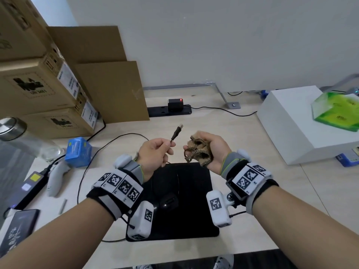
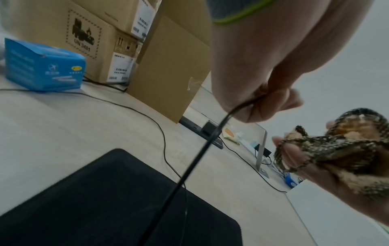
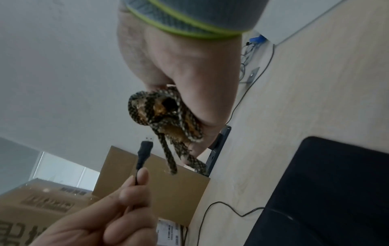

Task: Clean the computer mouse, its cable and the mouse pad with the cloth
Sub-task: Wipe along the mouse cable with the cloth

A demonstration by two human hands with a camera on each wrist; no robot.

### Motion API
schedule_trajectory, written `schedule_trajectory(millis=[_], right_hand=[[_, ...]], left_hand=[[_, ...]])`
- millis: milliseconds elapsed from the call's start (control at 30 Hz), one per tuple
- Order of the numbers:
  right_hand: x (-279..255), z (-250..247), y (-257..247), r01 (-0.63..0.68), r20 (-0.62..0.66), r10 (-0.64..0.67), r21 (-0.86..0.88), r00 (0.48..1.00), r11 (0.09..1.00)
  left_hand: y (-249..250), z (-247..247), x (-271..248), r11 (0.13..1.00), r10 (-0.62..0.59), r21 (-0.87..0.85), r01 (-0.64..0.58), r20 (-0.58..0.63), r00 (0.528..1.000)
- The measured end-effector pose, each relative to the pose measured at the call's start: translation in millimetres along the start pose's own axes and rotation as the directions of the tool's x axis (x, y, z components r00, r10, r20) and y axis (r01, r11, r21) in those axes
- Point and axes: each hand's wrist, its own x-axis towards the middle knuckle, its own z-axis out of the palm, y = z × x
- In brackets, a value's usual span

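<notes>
Above the black mouse pad (image 1: 191, 191), both forearms reach forward side by side, hands raised off the desk (image 1: 242, 136) with the wrists bent slightly up. Thumb and forefinger of the left hand (image 1: 153, 154) pinch the mouse cable (image 2: 202, 149) just below its USB plug (image 1: 177, 132), the other fingers curled in beneath; the plug sticks up and away from the fingertips, tilted toward the wall. From that pinch the cable drops in a taut line toward the pad, as the left wrist view shows. Bunched inside the fist of the right hand (image 1: 212, 150) is a brown cloth (image 1: 198, 150) with a dark speckled braided edge, fingers wrapped round it and loops of the edging hanging out below. Cloth and plug are near each other but apart, the cloth just to the right of the plug. On the pad, below and between the wrists, lies the black computer mouse (image 1: 169, 202), partly hidden by the left wrist camera. A second thin black cable (image 1: 101, 150) loops across the desk left of the pad, near a blue carton (image 1: 78, 151) and stacked cardboard boxes (image 1: 38, 82).
</notes>
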Motion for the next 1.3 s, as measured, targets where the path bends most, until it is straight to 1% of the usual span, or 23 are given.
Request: schedule_trajectory(millis=[100, 167, 200, 267, 333, 400, 433, 467, 500, 567, 600, 700, 767, 833, 867, 933, 1000, 1067, 1133, 1167, 1200, 1267, 1300], right_hand=[[-7, 5, 5, -0.03, 0.139, 0.014, 0.117, 0.99, 0.993], [-9, 8, 11, -0.057, 0.245, 0.011, 0.18, 0.97, 0.982], [-9, 10, 15, -0.056, 0.265, 0.006, 0.179, 0.964, 0.982], [-10, 13, 23, -0.026, 0.24, -0.001, 0.107, 0.971, 0.994], [-10, 18, 30, 0.045, 0.158, -0.047, 0.014, 0.986, 0.999], [-11, 19, 33, 0.084, 0.13, -0.083, -0.001, 0.988, 0.996], [-12, 19, 32, 0.089, 0.156, -0.091, 0.021, 0.984, 0.996], [-12, 17, 30, 0.07, 0.201, -0.08, 0.059, 0.976, 0.996], [-14, 16, 27, 0.02, 0.249, -0.048, 0.114, 0.967, 0.993], [-15, 13, 23, -0.068, 0.277, 0.018, 0.174, 0.961, 0.982], [-13, 11, 24, -0.059, 0.258, 0.014, 0.166, 0.966, 0.984], [-9, 12, 34, 0.096, 0.151, -0.103, 0.057, 0.983, 0.994], [-8, 16, 40, 0.165, 0.067, -0.165, 0.003, 0.984, 0.986], [-4, 17, 41, 0.2, -0.056, -0.206, -0.09, 0.977, 0.976], [-2, 18, 42, 0.201, -0.122, -0.221, -0.155, 0.968, 0.967], [4, 20, 47, 0.195, -0.216, -0.271, -0.317, 0.938, 0.928], [9, 22, 49, 0.203, -0.249, -0.336, -0.441, 0.908, 0.874], [14, 22, 51, 0.208, -0.243, -0.377, -0.52, 0.894, 0.828], [15, 25, 55, 0.201, -0.23, -0.391, -0.572, 0.891, 0.795], [16, 25, 55, 0.191, -0.249, -0.397, -0.583, 0.883, 0.79], [15, 21, 51, 0.16, -0.297, -0.389, -0.578, 0.872, 0.8], [16, 4, 38, 0.092, -0.438, -0.368, -0.534, 0.82, 0.841], [16, -7, 32, 0.062, -0.482, -0.353, -0.52, 0.802, 0.852]], left_hand=[[5, 6, -1, 0.997, -0.068, -0.035, 0.069, 0.026, 0.997], [6, 12, -3, 0.997, -0.079, -0.014, 0.079, 0.055, 0.995], [6, 16, -5, 0.997, -0.079, -0.006, 0.08, 0.077, 0.994], [5, 20, -8, 0.995, -0.097, -0.002, 0.098, 0.14, 0.985], [5, 21, -10, 0.991, -0.131, 0.001, 0.134, 0.192, 0.973], [5, 22, -11, 0.986, -0.164, -0.002, 0.167, 0.201, 0.966], [4, 22, -10, 0.984, -0.171, -0.022, 0.178, 0.186, 0.968], [3, 21, -9, 0.981, -0.176, -0.056, 0.187, 0.161, 0.971], [2, 20, -8, 0.976, -0.181, -0.094, 0.194, 0.131, 0.975], [0, 19, -4, 0.972, -0.176, -0.142, 0.185, 0.074, 0.982], [-1, 20, -4, 0.976, -0.157, -0.143, 0.163, 0.05, 0.986], [-4, 26, -4, 0.994, -0.075, -0.074, 0.076, 0.013, 0.997], [-8, 30, -3, 0.998, -0.026, 0.051, 0.025, 0.012, 1.0], [-14, 31, -2, 0.981, 0.001, 0.192, -0.004, 0.015, 1.0], [-17, 30, -1, 0.97, 0.005, 0.242, -0.009, 0.014, 1.0], [-23, 29, -2, 0.959, 0.009, 0.282, -0.015, 0.024, 1.0], [-26, 28, -3, 0.959, 0.003, 0.283, -0.011, 0.029, 1.0], [-26, 27, -3, 0.958, 0.004, 0.286, -0.012, 0.028, 1.0], [-24, 23, -4, 0.952, 0.017, 0.306, -0.026, 0.034, 0.999], [-22, 19, -5, 0.943, 0.025, 0.332, -0.039, 0.046, 0.999], [-23, 13, -7, 0.927, 0.034, 0.37, -0.056, 0.066, 0.997], [-30, -2, -14, 0.888, 0.027, 0.452, -0.081, 0.125, 0.992], [-39, -11, -18, 0.866, 0.019, 0.492, -0.083, 0.134, 0.991]])
